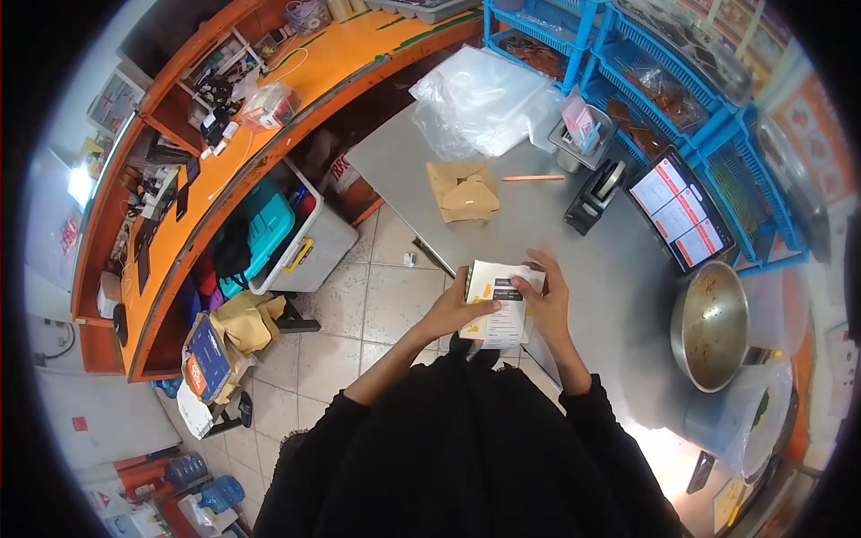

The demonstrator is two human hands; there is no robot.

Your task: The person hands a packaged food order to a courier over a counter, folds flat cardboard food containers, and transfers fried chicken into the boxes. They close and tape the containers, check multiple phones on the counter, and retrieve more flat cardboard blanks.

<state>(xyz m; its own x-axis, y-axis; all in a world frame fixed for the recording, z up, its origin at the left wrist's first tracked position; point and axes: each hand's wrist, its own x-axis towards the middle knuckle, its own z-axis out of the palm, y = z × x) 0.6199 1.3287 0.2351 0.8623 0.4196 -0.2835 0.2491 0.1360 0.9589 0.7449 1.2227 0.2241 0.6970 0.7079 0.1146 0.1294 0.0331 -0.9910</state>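
Between my two hands is a small stack of printed papers (pixel 504 316), white with yellow patches and dark label bars. My left hand (pixel 456 309) grips its left side, thumb lying across the front. From the right, my right hand (pixel 551 300) holds the stack, its thumb pressed on the printed face near the top and its index finger raised and slightly blurred. The papers are in front of my body, at the edge of the metal table (pixel 592 278). Farther back on the table lie a folded brown paper piece (pixel 464 190) and an orange pencil-like stick (pixel 534 177).
A tape dispenser (pixel 594 199), a tablet (pixel 680 211) and a metal bowl (pixel 710 327) stand at the right. Clear plastic bags (pixel 484 99) lie at the back, beside blue racks (pixel 650 76). An orange counter (pixel 314 67) curves along the left above a grey bin (pixel 314 247).
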